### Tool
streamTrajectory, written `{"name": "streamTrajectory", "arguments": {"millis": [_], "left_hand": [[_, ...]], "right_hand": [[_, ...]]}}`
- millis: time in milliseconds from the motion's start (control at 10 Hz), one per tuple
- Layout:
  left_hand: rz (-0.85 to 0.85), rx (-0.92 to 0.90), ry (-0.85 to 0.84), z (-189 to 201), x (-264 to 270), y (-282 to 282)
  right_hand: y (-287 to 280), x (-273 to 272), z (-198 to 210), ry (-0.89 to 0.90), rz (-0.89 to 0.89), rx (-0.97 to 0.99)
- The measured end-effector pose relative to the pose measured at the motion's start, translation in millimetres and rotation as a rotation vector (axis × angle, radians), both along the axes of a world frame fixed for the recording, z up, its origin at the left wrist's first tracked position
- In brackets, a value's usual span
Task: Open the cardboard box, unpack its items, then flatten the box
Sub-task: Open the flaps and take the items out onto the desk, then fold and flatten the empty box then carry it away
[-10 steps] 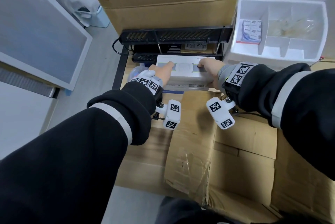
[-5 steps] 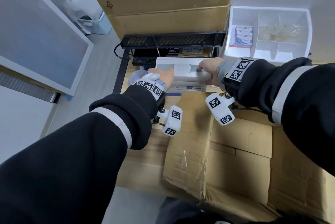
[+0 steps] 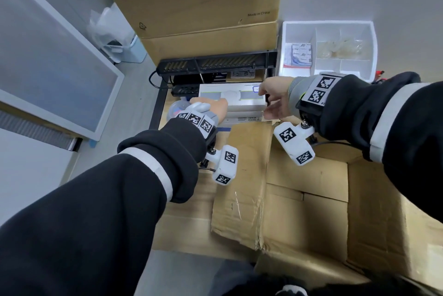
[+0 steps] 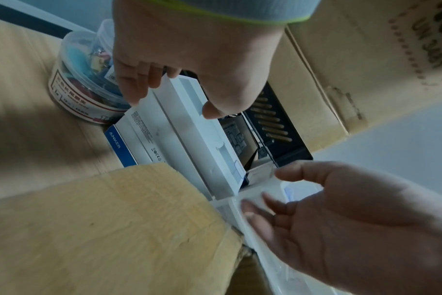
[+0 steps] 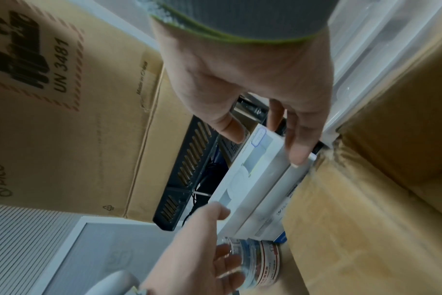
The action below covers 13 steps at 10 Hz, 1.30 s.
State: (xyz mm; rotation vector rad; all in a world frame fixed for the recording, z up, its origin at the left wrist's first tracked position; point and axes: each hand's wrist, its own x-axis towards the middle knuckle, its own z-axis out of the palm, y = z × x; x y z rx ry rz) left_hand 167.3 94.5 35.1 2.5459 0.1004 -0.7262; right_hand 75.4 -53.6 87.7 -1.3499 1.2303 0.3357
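Head view shows me the white product box lying flat on a stack of other packages, just past the far rim of the open cardboard box. Its long axis runs from left to right, across my line of sight, and this is the relation that matters for my next move.

My left hand is at the left end of this white box. In the left wrist view the fingers are curled over the end and the thumb is against its top edge, so I judge that this hand is gripping it. My right hand is at the right end, but its fingers are spread and relaxed; in the right wrist view the fingertips are at the right end edge, touching it or just above it, and the thumb stands apart over the top. I think this hand is not holding anything.

So each hand is at its own end of the long axis, and neither is nearer than the other. A round plastic tub of small coloured items stands just beside the left end, close to my left fingers.

The cardboard box nearest to me looks empty as far as I can see, with its flaps open. I judge that the flattening is what remains.
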Motion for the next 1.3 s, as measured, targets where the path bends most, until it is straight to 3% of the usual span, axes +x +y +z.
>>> {"name": "streamTrajectory", "arguments": {"millis": [200, 300, 500, 700, 900, 1100, 1300], "left_hand": [[-0.282, 0.152, 0.015, 48.4, -31.3, -6.9], [-0.356, 0.136, 0.012, 51.1, -49.0, -22.6], [-0.492, 0.034, 0.060, 43.2, -92.8, -58.9], [-0.662, 0.122, 0.060, 31.2, -116.9, -82.9], [-0.771, 0.232, -0.048, 15.3, -126.7, -87.3], [-0.813, 0.340, -0.178, -9.5, -126.7, -73.4], [-0.831, 0.372, -0.194, -4.7, -125.0, -71.8]], "right_hand": [[-23.7, -35.6, 18.6, -0.004, 0.050, 0.066], [-35.0, -52.6, 20.5, -0.041, 0.102, 0.098], [-53.5, -98.2, 14.0, -0.117, 0.083, 0.068], [-64.1, -147.0, -4.2, -0.151, 0.041, 0.141], [-57.0, -172.4, -26.0, -0.129, 0.022, 0.186], [-41.5, -187.6, -52.1, -0.087, 0.029, 0.241], [-26.0, -197.7, -72.2, -0.044, 0.047, 0.201]]}}
